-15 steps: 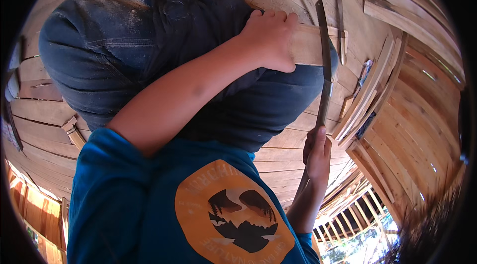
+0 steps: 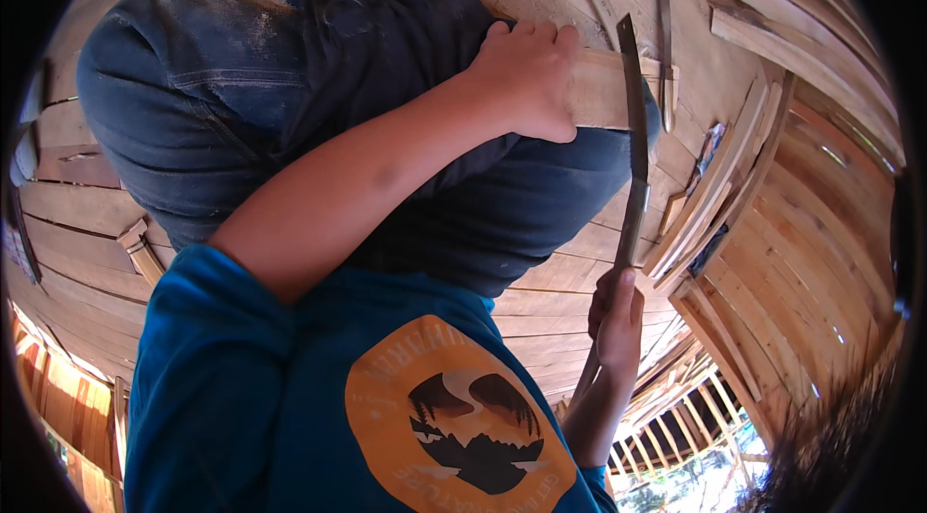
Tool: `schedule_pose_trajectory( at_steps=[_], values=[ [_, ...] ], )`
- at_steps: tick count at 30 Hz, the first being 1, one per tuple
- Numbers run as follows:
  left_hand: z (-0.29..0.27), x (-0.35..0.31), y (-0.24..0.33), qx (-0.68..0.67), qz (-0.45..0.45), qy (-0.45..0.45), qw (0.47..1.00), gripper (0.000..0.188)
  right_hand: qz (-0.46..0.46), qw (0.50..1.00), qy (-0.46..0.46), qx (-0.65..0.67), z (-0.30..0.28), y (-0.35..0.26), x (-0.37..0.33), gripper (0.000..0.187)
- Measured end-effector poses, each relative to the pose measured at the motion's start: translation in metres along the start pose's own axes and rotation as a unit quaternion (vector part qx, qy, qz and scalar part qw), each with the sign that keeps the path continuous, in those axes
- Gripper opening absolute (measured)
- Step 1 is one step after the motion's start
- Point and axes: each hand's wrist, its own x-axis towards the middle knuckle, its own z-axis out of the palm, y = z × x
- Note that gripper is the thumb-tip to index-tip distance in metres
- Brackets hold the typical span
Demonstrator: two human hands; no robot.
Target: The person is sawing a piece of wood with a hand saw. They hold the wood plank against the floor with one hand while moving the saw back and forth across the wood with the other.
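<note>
Across the right thigh of the blue jeans point(image 2: 193, 127), as I watch from my end of the head camera, lies a pale wooden board point(image 2: 601, 93). The left hand point(image 2: 529, 78) is clamped on it, fingers curled over the far edge and thumb down by the near one. I see the right hand point(image 2: 618, 320) wrapped tightly around the handle of a long-handled knife point(image 2: 633, 107), well apart from the left. Its narrow dark blade points away from the body and crosses the board's right end (whether the edge touches the wood, I cannot tell from up here). The handle runs back along the right forearm. Beyond the knees I have a plank floor point(image 2: 550, 305), where another long blade point(image 2: 662, 11) lies, with a stack of timber point(image 2: 782, 40) farther right. A dark cloth point(image 2: 386, 59) is bunched between the legs, and an orange badge point(image 2: 386, 387) fills the front of the teal shirt point(image 2: 212, 349).
</note>
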Motion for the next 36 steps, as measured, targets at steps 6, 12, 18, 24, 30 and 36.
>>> schedule_pose_trajectory(
  at_steps=[6,12,18,24,30,36],
  values=[
    [0.004,-0.004,0.002,0.015,0.013,-0.005,1.000,0.077,0.019,0.999,-0.016,0.032,-0.001,-0.007,-0.010,0.055],
    [0.000,0.002,-0.002,0.006,-0.001,-0.017,1.000,0.078,0.009,1.000,0.000,0.011,0.006,-0.008,0.000,0.054],
    [-0.001,-0.003,0.000,-0.001,0.016,-0.020,1.000,0.076,-0.012,1.000,-0.001,0.015,0.004,-0.003,-0.006,0.055],
    [0.000,-0.003,-0.003,-0.010,-0.001,-0.016,1.000,0.076,-0.008,1.000,0.006,0.006,0.009,-0.003,0.005,0.056],
    [0.005,-0.002,0.001,0.008,0.009,-0.009,1.000,0.076,0.030,0.999,-0.001,0.029,-0.004,0.004,-0.024,0.058],
    [0.001,0.002,-0.006,-0.006,0.017,-0.008,1.000,0.074,0.002,1.000,0.003,-0.003,0.003,0.004,0.002,0.058]
  ],
)
